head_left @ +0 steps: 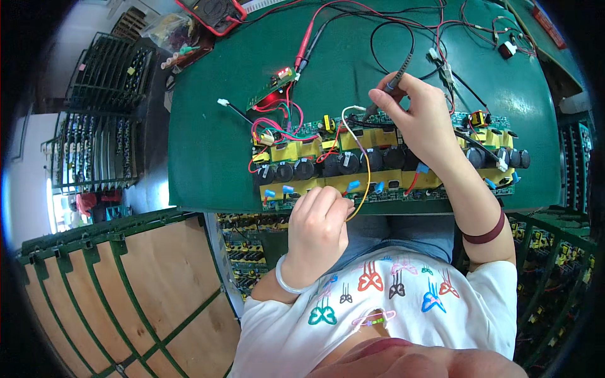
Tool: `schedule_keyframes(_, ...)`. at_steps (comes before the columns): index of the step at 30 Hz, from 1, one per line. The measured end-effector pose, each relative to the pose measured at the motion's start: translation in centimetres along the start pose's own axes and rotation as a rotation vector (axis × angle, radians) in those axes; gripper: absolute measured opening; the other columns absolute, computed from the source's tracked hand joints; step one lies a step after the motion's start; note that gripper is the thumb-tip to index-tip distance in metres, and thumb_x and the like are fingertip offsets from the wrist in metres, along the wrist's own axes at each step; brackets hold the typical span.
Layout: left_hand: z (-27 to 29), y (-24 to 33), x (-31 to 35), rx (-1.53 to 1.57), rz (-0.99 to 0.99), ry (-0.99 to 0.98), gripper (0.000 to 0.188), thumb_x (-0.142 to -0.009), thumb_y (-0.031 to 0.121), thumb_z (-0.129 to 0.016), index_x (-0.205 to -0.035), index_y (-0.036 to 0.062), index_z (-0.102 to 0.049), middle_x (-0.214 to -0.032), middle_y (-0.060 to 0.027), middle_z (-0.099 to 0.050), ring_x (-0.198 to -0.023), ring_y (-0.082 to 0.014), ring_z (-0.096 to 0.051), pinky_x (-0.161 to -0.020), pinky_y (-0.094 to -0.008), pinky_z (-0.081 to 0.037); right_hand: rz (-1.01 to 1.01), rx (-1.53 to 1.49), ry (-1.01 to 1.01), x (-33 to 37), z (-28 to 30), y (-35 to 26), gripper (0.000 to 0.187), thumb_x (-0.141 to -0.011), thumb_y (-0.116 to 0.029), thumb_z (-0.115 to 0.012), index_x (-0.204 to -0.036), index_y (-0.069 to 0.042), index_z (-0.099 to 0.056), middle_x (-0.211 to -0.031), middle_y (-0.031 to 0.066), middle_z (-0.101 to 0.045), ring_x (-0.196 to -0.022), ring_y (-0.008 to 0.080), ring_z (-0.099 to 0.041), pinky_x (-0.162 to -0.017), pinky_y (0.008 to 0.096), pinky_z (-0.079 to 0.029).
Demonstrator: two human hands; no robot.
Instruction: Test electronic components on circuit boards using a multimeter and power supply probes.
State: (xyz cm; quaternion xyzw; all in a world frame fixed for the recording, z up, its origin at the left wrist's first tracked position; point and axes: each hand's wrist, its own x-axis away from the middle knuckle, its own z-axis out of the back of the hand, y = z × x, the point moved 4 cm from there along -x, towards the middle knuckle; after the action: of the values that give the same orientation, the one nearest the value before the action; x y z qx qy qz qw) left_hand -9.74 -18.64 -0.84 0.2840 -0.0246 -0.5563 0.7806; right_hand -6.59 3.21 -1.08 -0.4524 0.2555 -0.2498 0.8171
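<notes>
A long row of green circuit boards (403, 195), with yellow-wrapped transformers and black capacitors, lies along the near side of the green table. In my right hand (419, 110), above the boards' far edge, a black test probe (394, 83) is gripped between thumb and fingers, its tip pointing down and left. My left hand (318, 217) is closed at the boards' near edge. A thin yellow wire (368, 179) curves from a white-sleeved lead near the far edge down to its fingertips, where its end is hidden. Blue terminals (353, 186) stand beside these fingers.
Left of the boards' far side, a small board (274, 90) glows red, with red and black leads attached. A red-and-black multimeter (214, 12) lies at the far left. Cables cross the table (208, 151). Board racks (101, 151) stand left and right.
</notes>
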Motion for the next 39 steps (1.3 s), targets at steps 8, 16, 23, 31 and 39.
schedule_keyframes(8,0.1,-0.1,-0.5,-0.003,0.01,0.008,0.014,-0.07,-0.005,-0.073,-0.079,-0.0013,-0.062,-0.079,-0.0118,-0.058,-0.073,-0.0308,-0.058,-0.065,-0.0407,-0.046,0.016,0.075,-0.018,-0.6,-0.3,0.3,0.022,-0.088,-0.02,-0.074,-0.09,0.001,-0.067,-0.075,0.0141,-0.068,-0.066,0.0276,-0.064,-0.063,0.0359,-0.05)
schedule_keyframes(16,0.6,0.2,0.0,-0.036,0.018,-0.002,0.012,-0.071,0.0,-0.071,-0.079,0.0015,-0.062,-0.08,-0.0124,-0.057,-0.077,-0.0318,-0.058,-0.069,-0.0424,-0.046,0.06,0.07,-0.012,-0.4,-0.3,-0.4,0.021,-0.088,-0.017,-0.074,-0.088,0.002,-0.065,-0.076,0.0167,-0.067,-0.067,0.0281,-0.066,-0.063,0.037,-0.051)
schedule_keyframes(23,0.7,0.9,1.0,-0.055,0.004,0.033,0.011,-0.073,0.0,-0.072,-0.08,0.0004,-0.062,-0.082,-0.012,-0.056,-0.08,-0.0314,-0.058,-0.07,-0.0412,-0.047,0.054,0.111,-0.025,0.4,-0.4,-0.6,0.019,-0.087,-0.016,-0.074,-0.089,0.001,-0.067,-0.078,0.0151,-0.068,-0.07,0.0266,-0.067,-0.066,0.0368,-0.052)
schedule_keyframes(31,0.8,1.8,-0.2,-0.051,-0.035,0.083,0.011,-0.074,0.003,-0.073,-0.081,0.003,-0.065,-0.083,-0.0119,-0.058,-0.083,-0.0313,-0.061,-0.073,-0.0408,-0.05,0.236,-0.06,0.139,1.1,2.3,-2.1,0.021,-0.091,-0.017,-0.071,-0.092,0.002,-0.062,-0.077,0.013,-0.065,-0.07,0.0234,-0.064,-0.066,0.0342,-0.049)
schedule_keyframes(39,0.0,5.8,-3.9,0.431,-0.194,0.099,0.011,-0.08,-0.004,-0.075,-0.091,-0.0024,-0.07,-0.093,-0.0133,-0.069,-0.078,-0.0205,-0.07,-0.067,-0.03,-0.056,0.07,0.23,0.089,-2.4,15.4,0.7,0.015,-0.094,-0.012,-0.059,-0.102,-0.001,-0.062,-0.082,0.0095,-0.066,-0.073,0.0184,-0.062,-0.067,0.0313,-0.049)
